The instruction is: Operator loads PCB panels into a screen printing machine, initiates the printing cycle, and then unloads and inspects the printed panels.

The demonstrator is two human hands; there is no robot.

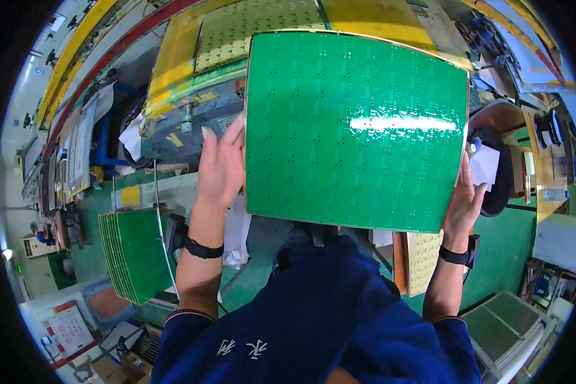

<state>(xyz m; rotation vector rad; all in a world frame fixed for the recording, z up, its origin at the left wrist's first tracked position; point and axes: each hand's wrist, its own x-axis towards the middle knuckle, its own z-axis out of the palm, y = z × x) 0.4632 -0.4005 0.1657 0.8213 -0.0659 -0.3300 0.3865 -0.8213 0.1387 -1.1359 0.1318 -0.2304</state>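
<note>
Nearest the camera, the person's dark blue jacket [320, 320] filled the lower middle of the view, and both forearms rose from it with the sleeves pushed back. Each wrist wore a black band: left [203, 248], right [457, 256].

The left hand [221, 168] was flat and upright, fingers together, palm pressed against the left edge of a large green board [355, 131]. The right hand [464, 198] was likewise flat, fingers extended upward along the board's right edge near its lower corner. The board was thus clamped between the two palms, not gripped by curled fingers. It was held up in front of the person, facing the camera, roughly level, taking up the centre and upper right of the view. Its surface was glossy green with fine dotted patterning, a thin gold-coloured rim, and a bright strip of reflected light across the upper right.

Below and left of the left forearm, a stack of similar green boards [134, 253] stood on edge, leaning, well apart from the held one. Just under the board's lower right corner, beside the right forearm, a yellow perforated sheet [424, 261] stood upright.

Farther off, behind the held board, lay a yellow surface carrying a pale dotted panel [256, 29]. At the far left ran a long red and yellow rail [89, 45].
</note>
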